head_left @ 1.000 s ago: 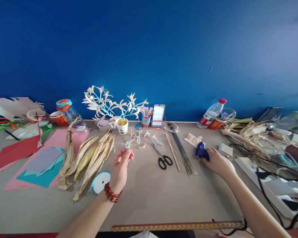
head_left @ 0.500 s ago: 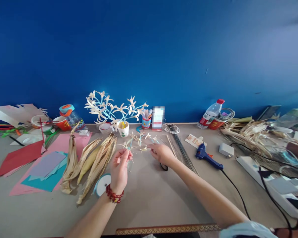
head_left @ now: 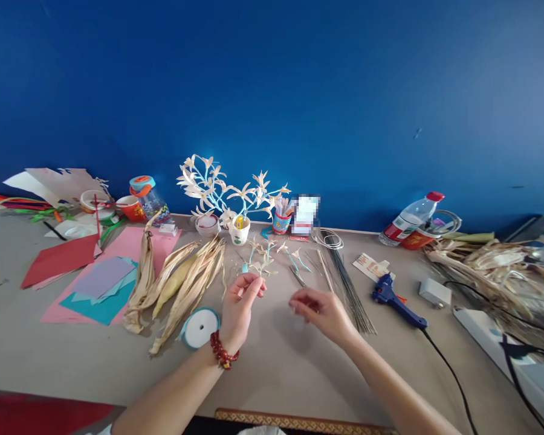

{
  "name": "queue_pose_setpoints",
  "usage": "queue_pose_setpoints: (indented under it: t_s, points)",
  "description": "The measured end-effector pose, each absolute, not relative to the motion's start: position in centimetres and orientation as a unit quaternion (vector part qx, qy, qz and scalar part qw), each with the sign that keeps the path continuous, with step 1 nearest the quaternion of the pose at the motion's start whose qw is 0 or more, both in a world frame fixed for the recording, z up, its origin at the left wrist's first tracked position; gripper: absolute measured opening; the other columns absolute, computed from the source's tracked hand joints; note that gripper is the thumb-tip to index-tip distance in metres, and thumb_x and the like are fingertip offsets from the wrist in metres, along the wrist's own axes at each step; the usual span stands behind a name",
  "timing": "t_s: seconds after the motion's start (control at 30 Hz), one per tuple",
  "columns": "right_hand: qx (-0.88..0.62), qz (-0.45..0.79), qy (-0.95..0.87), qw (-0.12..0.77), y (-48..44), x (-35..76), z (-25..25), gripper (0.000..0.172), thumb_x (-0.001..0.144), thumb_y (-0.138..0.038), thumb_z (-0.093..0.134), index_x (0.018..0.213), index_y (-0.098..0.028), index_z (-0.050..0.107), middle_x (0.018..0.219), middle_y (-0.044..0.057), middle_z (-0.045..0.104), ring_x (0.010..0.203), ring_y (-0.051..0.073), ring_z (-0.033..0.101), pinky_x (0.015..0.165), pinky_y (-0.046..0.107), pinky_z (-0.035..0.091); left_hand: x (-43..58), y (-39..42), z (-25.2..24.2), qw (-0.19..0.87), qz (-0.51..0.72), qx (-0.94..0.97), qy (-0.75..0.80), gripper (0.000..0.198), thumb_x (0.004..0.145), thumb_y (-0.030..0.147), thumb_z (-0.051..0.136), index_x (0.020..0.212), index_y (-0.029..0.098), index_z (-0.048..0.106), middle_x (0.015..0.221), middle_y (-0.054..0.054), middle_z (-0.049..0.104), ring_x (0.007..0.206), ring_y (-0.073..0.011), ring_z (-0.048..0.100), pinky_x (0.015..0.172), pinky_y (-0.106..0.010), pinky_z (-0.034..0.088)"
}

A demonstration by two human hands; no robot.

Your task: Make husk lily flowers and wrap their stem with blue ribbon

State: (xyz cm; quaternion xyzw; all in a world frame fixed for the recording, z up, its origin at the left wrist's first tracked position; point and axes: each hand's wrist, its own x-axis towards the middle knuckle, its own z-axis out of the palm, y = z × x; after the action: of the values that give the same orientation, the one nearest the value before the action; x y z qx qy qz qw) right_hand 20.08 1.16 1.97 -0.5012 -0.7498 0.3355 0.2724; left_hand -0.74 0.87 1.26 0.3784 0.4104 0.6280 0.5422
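My left hand (head_left: 241, 305), with a red bead bracelet at the wrist, has thumb and fingertips pinched together. A pale husk flower (head_left: 262, 264) on a thin stem shows just above those fingertips, held there. My right hand (head_left: 324, 314) is over the table, a short gap to the right, with curled fingers smeared by motion; whether anything is in them is hidden. Small flower sprigs with light blue stems (head_left: 295, 258) lie beyond both hands. A roll of light blue tape (head_left: 202, 328) lies beside my left wrist.
Behind stands a white cup (head_left: 239, 232) of husk flowers, with a phone (head_left: 304, 214) to its right. Dried corn husks (head_left: 193, 296) and coloured paper (head_left: 102, 302) lie left. Wires (head_left: 351, 290), a blue glue gun (head_left: 396, 302) with its cord, and a power strip (head_left: 489, 344) are right.
My right hand has drawn back from the flower sprigs toward me, its fingers now more curled. My left hand still holds the flower. The whole view has shifted.
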Motion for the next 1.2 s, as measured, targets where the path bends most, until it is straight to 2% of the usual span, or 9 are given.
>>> queue_pose_setpoints:
  t_s: [0.1, 0.2, 0.23, 0.33, 0.4, 0.47, 0.63, 0.77, 1.2]
  points:
    - [-0.433, 0.444, -0.7, 0.355, -2.1, 19.7, 4.4, 0.013, 0.088, -0.031, 0.064, 0.094, -0.02, 0.067, 0.081, 0.004, 0.072, 0.066, 0.015, 0.067, 0.057, 0.024, 0.054, -0.5, 0.5, 1.3, 0.534, 0.615, 0.394, 0.426, 0.016, 0.082, 0.034, 0.067, 0.077, 0.019, 0.064, 0.073, 0.0, 0.063, 0.069, -0.0132, 0.054, 0.073, -0.028, 0.044]
    - [-0.4, 0.454, -0.649, 0.461, -2.7, 18.9, 6.8, 0.036, 0.085, -0.028, 0.07, 0.118, -0.023, 0.058, 0.084, 0.005, 0.074, 0.07, 0.016, 0.068, 0.06, 0.027, 0.056, -0.2, 0.1, 1.4, 0.535, 0.609, 0.409, 0.419, 0.015, 0.083, 0.034, 0.067, 0.077, 0.02, 0.064, 0.071, 0.0, 0.062, 0.071, -0.0138, 0.054, 0.074, -0.028, 0.044]
    - [-0.399, 0.45, -0.634, 0.486, -2.5, 18.5, 7.3, 0.035, 0.084, -0.027, 0.071, 0.116, -0.023, 0.059, 0.083, 0.004, 0.074, 0.068, 0.016, 0.068, 0.06, 0.027, 0.056, -0.1, 0.0, 1.4, 0.538, 0.606, 0.415, 0.414, 0.016, 0.083, 0.034, 0.067, 0.076, 0.02, 0.064, 0.071, 0.0, 0.062, 0.071, -0.0139, 0.054, 0.074, -0.028, 0.044]
    - [-0.395, 0.426, -0.619, 0.529, -1.2, 17.5, 7.7, 0.01, 0.084, -0.028, 0.071, 0.09, -0.021, 0.067, 0.085, 0.007, 0.074, 0.071, 0.017, 0.068, 0.058, 0.027, 0.056, 0.0, -0.3, 1.6, 0.549, 0.592, 0.422, 0.413, 0.017, 0.082, 0.034, 0.068, 0.075, 0.019, 0.064, 0.07, 0.0, 0.062, 0.068, -0.0132, 0.053, 0.07, -0.027, 0.043]
    - [-0.389, 0.402, -0.627, 0.542, -0.5, 16.9, 7.3, 0.008, 0.085, -0.027, 0.069, 0.082, -0.02, 0.069, 0.091, 0.009, 0.073, 0.081, 0.02, 0.069, 0.059, 0.028, 0.056, 0.0, -0.3, 1.6, 0.559, 0.581, 0.424, 0.413, 0.018, 0.081, 0.035, 0.069, 0.076, 0.019, 0.065, 0.07, -0.001, 0.062, 0.067, -0.0131, 0.053, 0.068, -0.027, 0.043]
    - [-0.386, 0.368, -0.639, 0.554, -0.1, 16.5, 6.7, 0.005, 0.086, -0.026, 0.068, 0.083, -0.021, 0.07, 0.093, 0.009, 0.072, 0.087, 0.021, 0.068, 0.063, 0.03, 0.056, 0.0, -0.3, 1.5, 0.568, 0.574, 0.425, 0.41, 0.019, 0.081, 0.036, 0.069, 0.075, 0.019, 0.065, 0.07, -0.001, 0.062, 0.067, -0.0135, 0.053, 0.067, -0.027, 0.043]
    - [-0.387, 0.297, -0.675, 0.553, 0.3, 16.0, 6.1, 0.005, 0.087, -0.023, 0.066, 0.082, -0.022, 0.067, 0.082, 0.005, 0.069, 0.084, 0.021, 0.066, 0.075, 0.037, 0.054, 0.1, -0.3, 1.1, 0.588, 0.556, 0.426, 0.406, 0.02, 0.081, 0.038, 0.069, 0.075, 0.019, 0.065, 0.07, -0.001, 0.062, 0.068, -0.0143, 0.055, 0.067, -0.027, 0.044]
    - [-0.405, 0.275, -0.689, 0.535, 0.4, 15.8, 5.7, 0.002, 0.087, -0.022, 0.066, 0.088, -0.024, 0.067, 0.084, 0.005, 0.069, 0.083, 0.021, 0.064, 0.075, 0.037, 0.053, 0.2, -0.3, 1.1, 0.592, 0.55, 0.429, 0.404, 0.018, 0.08, 0.036, 0.069, 0.075, 0.019, 0.065, 0.07, -0.001, 0.063, 0.068, -0.0142, 0.055, 0.066, -0.027, 0.044]
    - [-0.397, 0.206, -0.699, 0.558, 0.5, 15.1, 4.5, 0.014, 0.086, -0.014, 0.066, 0.094, -0.026, 0.066, 0.086, 0.004, 0.068, 0.085, 0.021, 0.061, 0.08, 0.039, 0.05, 0.2, -0.3, 1.3, 0.611, 0.536, 0.433, 0.391, 0.016, 0.081, 0.034, 0.068, 0.077, 0.018, 0.067, 0.071, -0.002, 0.065, 0.07, -0.0146, 0.057, 0.067, -0.027, 0.045]
